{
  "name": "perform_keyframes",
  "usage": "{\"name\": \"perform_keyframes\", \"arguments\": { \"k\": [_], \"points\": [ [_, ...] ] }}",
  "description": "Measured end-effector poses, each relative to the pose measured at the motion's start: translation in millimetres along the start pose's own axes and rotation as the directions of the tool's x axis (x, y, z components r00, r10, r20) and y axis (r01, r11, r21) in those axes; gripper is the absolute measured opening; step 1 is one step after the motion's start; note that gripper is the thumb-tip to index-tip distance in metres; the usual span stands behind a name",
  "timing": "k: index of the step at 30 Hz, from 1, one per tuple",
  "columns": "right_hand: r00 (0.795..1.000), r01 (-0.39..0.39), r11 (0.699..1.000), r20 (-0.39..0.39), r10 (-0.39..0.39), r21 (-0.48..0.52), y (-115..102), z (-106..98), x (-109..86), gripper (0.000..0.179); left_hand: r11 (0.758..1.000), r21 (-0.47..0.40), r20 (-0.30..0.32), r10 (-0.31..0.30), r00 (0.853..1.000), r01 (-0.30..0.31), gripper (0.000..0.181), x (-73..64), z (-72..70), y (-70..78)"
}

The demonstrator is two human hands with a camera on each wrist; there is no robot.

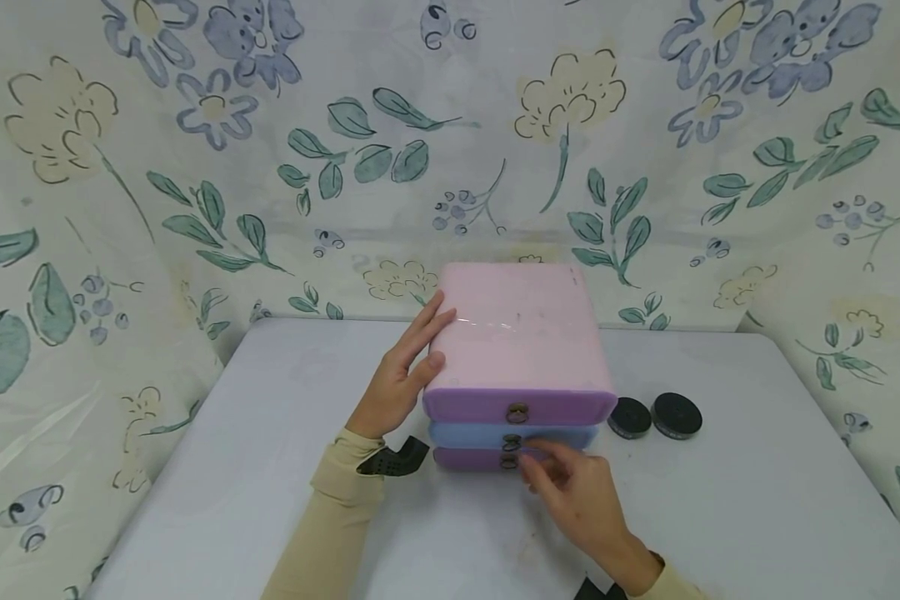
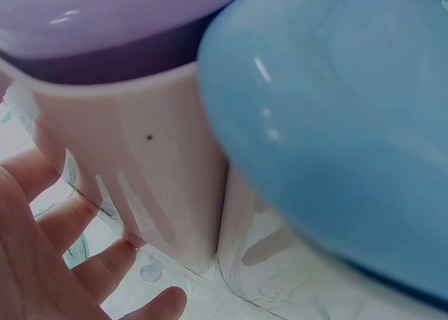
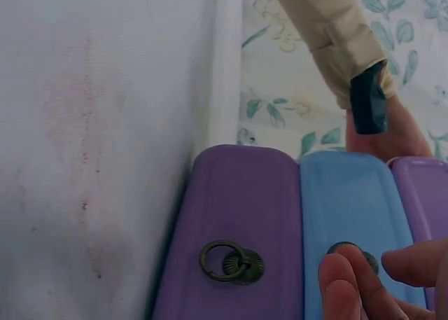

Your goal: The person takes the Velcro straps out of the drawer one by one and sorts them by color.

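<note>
A pink drawer box (image 1: 517, 325) stands on the table, with a purple top drawer (image 1: 450, 407), a blue middle drawer (image 1: 465, 435) and a purple bottom drawer (image 1: 465, 459). Each front carries a bronze ring pull. My left hand (image 1: 401, 375) rests against the box's left side, its fingers extended along the wall. At the blue drawer, the curled fingers of my right hand (image 1: 577, 492) hold its ring pull (image 1: 512, 442); in the right wrist view the fingertips partly cover the ring. The bottom drawer's ring pull (image 3: 234, 262) is untouched, standing out from its plate.
Two round black discs (image 1: 677, 415) lie on the white table (image 1: 742, 500) right of the box. Floral cloth (image 1: 480, 150) hangs behind and at both sides. Black straps (image 1: 395, 458) circle the wrists.
</note>
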State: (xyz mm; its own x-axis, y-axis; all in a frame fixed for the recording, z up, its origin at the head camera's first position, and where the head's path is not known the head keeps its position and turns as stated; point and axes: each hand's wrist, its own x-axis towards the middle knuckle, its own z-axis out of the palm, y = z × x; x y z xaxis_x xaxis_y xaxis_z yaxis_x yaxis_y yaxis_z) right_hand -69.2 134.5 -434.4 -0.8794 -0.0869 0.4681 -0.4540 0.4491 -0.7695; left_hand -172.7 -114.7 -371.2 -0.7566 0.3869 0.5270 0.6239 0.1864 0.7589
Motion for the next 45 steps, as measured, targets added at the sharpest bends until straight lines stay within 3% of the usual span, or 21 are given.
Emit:
{"name": "perform_keyframes", "arguments": {
  "k": [11, 19, 22, 27, 31, 37, 45],
  "points": [
    [0.996, -0.069, 0.997, 0.050, 0.067, 0.023, 5, 6, -0.3, 0.011, 1.000, 0.001, 0.000, 0.002, 1.000, -0.002, 0.054, -0.2, -0.3, 0.3],
    [0.996, -0.049, 0.994, 0.073, 0.042, 0.099, 4, 15, 2.6, 0.010, 1.000, 0.004, -0.002, 0.003, 1.000, -0.003, 0.053, -0.6, -0.4, 0.3],
    [0.994, -0.080, 0.991, 0.085, 0.071, 0.108, 4, 18, 4.0, 0.008, 1.000, 0.002, 0.000, 0.004, 1.000, -0.004, 0.054, -0.7, -0.3, 0.0],
    [0.991, -0.110, 0.989, 0.088, 0.102, 0.094, 3, 20, 6.8, 0.009, 1.000, -0.001, 0.003, 0.007, 1.000, -0.007, 0.057, 0.1, 0.2, -0.1],
    [0.994, -0.083, 0.995, 0.071, 0.078, 0.060, 3, 21, 8.5, 0.018, 1.000, 0.000, 0.003, 0.013, 1.000, -0.013, 0.056, 0.7, 0.5, -0.1],
    [0.998, -0.053, 0.998, 0.038, 0.054, -0.016, 3, 21, 8.6, 0.015, 1.000, 0.002, 0.001, 0.021, 1.000, -0.021, 0.055, 1.1, -0.1, -0.7],
    [1.000, -0.018, 0.999, 0.021, 0.019, -0.046, 4, 20, 6.7, 0.012, 1.000, 0.006, 0.000, 0.006, 1.000, -0.006, 0.057, 0.8, -0.3, -0.6]
  ]
}}
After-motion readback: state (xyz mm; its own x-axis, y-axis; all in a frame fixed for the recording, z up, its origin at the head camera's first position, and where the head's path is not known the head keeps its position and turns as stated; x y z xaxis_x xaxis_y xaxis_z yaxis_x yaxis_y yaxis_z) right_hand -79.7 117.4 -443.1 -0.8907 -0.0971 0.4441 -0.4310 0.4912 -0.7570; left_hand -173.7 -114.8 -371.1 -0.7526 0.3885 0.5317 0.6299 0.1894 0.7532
